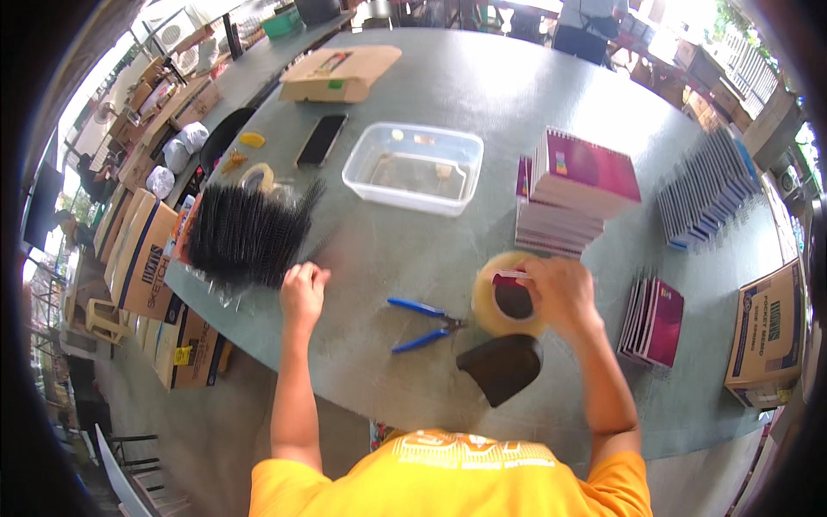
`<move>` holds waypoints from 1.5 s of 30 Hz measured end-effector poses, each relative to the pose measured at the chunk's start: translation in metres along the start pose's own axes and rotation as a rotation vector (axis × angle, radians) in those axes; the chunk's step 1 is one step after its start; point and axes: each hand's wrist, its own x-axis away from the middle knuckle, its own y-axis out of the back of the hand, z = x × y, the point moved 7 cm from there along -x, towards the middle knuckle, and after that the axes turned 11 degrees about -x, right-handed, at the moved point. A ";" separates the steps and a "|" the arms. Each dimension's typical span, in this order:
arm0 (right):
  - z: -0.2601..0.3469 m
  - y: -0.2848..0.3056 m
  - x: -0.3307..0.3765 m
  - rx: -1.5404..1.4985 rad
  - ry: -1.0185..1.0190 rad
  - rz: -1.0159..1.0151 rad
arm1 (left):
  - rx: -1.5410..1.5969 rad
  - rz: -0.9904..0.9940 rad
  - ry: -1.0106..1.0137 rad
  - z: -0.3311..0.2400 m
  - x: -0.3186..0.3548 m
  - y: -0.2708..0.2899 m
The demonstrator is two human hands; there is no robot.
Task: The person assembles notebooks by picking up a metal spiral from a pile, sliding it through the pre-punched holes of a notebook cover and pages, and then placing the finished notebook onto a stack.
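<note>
My left hand (304, 298) is closed in a pinch at the near right edge of a pile of black spiral binding coils (245, 233). A dark, blurred coil shows at its fingertips. Over a wide roll of clear tape (488, 302), my right hand (560, 293) has its fingers curled together. A small maroon piece with a white edge shows beside those fingertips; whether they grip it is unclear. Blue-handled pliers (419, 332) lie spread between my hands. Just below the tape roll rests a curved black object (502, 366).
A clear plastic tub (413, 196) stands mid-table. To its right are stacked maroon spiral notebooks (588, 171), a smaller maroon stack (663, 323) and blue-edged notebooks (708, 194). A phone (322, 140) and tan cardboard (340, 73) lie farther back. Cartons (769, 332) flank the table.
</note>
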 end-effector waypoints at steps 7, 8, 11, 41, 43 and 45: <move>-0.001 0.015 -0.011 -0.135 -0.019 -0.122 | 0.040 -0.010 0.077 -0.011 0.000 -0.012; 0.002 0.019 -0.011 -0.149 -0.018 -0.133 | 0.034 0.006 0.049 -0.009 -0.003 -0.014; 0.011 0.012 -0.015 -0.167 0.024 -0.130 | 0.018 -0.022 -0.096 -0.019 -0.004 -0.013; 0.013 -0.010 -0.031 -0.211 0.057 -0.108 | 0.722 0.092 -0.391 -0.221 -0.010 0.054; 0.014 -0.007 -0.031 -0.275 0.055 -0.109 | 0.727 -0.011 -0.364 -0.225 -0.010 0.059; 0.014 -0.006 -0.030 -0.372 0.053 -0.113 | 0.742 -0.066 -0.354 -0.225 -0.010 0.058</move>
